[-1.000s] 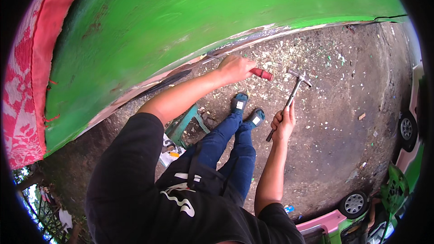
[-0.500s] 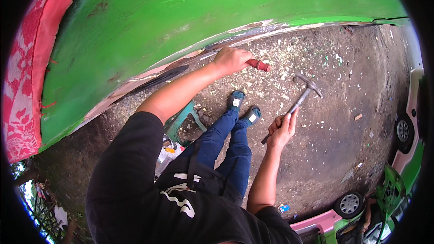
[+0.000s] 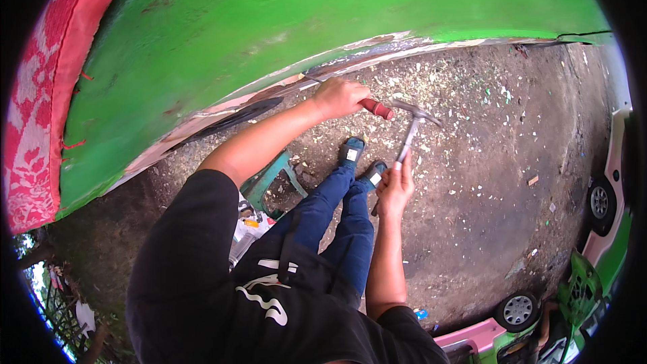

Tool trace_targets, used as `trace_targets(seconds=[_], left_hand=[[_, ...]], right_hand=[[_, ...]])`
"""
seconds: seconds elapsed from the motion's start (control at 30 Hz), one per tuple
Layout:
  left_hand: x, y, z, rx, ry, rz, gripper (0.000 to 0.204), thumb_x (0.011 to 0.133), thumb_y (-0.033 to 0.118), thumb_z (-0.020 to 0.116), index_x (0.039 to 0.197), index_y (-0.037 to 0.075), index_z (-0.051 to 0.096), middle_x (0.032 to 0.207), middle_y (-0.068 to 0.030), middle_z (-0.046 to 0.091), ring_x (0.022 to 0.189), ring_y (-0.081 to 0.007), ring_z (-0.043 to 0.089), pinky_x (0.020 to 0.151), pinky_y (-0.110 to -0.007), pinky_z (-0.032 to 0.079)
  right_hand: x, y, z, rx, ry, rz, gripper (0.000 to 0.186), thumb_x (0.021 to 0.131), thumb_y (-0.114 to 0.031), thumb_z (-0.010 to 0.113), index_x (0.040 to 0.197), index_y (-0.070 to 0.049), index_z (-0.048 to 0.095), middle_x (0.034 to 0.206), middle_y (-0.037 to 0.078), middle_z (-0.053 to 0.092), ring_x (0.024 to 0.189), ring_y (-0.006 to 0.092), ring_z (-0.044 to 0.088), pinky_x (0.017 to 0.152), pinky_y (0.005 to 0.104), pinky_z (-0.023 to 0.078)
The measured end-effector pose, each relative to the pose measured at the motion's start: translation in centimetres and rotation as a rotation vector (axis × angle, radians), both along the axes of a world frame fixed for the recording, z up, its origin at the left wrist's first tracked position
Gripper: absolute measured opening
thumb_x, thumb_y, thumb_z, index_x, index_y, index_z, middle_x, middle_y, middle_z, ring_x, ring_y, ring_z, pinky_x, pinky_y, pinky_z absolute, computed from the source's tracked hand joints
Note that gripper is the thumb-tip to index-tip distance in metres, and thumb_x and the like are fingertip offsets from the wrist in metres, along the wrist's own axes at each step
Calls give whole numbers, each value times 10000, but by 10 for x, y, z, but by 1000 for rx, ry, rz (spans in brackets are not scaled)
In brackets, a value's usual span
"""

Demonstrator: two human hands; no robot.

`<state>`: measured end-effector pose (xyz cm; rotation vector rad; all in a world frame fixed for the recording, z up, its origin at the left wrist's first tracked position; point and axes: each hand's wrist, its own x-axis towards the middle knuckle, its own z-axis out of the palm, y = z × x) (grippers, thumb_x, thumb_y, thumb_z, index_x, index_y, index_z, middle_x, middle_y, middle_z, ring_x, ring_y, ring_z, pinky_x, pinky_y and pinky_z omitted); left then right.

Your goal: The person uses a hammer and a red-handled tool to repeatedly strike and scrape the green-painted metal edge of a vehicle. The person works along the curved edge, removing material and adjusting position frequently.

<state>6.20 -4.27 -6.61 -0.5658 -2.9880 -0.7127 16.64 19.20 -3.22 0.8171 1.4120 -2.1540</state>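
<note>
My left hand (image 3: 339, 98) is closed around a red-handled chisel (image 3: 377, 109), the butt of its handle sticking out to the right. The thin metal end points left, to the chipped lower edge (image 3: 283, 87) of a large green panel (image 3: 323, 13); whether the tip touches it I cannot tell. Below and to the right, my right hand (image 3: 395, 189) grips a claw hammer (image 3: 410, 136) by its shaft. The hammer's head is just right of the chisel's butt, with a small gap showing between them.
Pale chips (image 3: 445, 84) litter the dirt floor around my feet. A green plastic stool (image 3: 273, 178) stands left of my legs. Red patterned cloth (image 3: 40, 121) hangs at far left. At lower right are pink-and-green vehicle parts with a wheel (image 3: 517, 311).
My right hand has swung the hammer left and slightly up, bringing its head close to the chisel's butt. The left hand and chisel have shifted slightly left and down.
</note>
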Motion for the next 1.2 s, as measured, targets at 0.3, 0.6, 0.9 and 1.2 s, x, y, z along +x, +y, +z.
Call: trace_targets(seconds=[0.3, 0.6, 0.9, 1.2], left_hand=[[-11, 1, 5, -31, -92, 83, 95, 746, 174, 655, 779, 124, 581, 684, -57, 623, 630, -275, 648, 536, -415, 505], [-10, 0, -2, -57, -75, 49, 97, 759, 189, 651, 786, 127, 581, 684, -51, 630, 626, -259, 655, 519, -396, 512], [-19, -3, -6, -73, -82, 116, 108, 778, 202, 649, 785, 116, 585, 682, -73, 639, 640, -286, 659, 542, -421, 520], [-5, -5, -3, -64, -97, 64, 98, 769, 196, 652, 784, 119, 592, 682, -63, 637, 625, -272, 655, 525, -405, 508]], right_hand=[[-2, 30, 17, 43, 30, -253, 500, 1004, -191, 472, 1479, -212, 315, 628, -34, 335, 457, 37, 301, 359, 190, 220], [-10, 38, 22, 47, 48, -240, 485, 1004, -162, 466, 1469, -193, 335, 655, -29, 360, 472, 37, 311, 373, 182, 225], [-7, 6, -4, 382, 193, 271, 474, 989, -149, 489, 1450, -121, 386, 696, -40, 489, 511, 27, 409, 393, 181, 348], [-25, 22, 17, 57, 60, -298, 486, 1011, -155, 450, 1478, -216, 328, 629, -40, 337, 465, 28, 294, 371, 186, 224]])
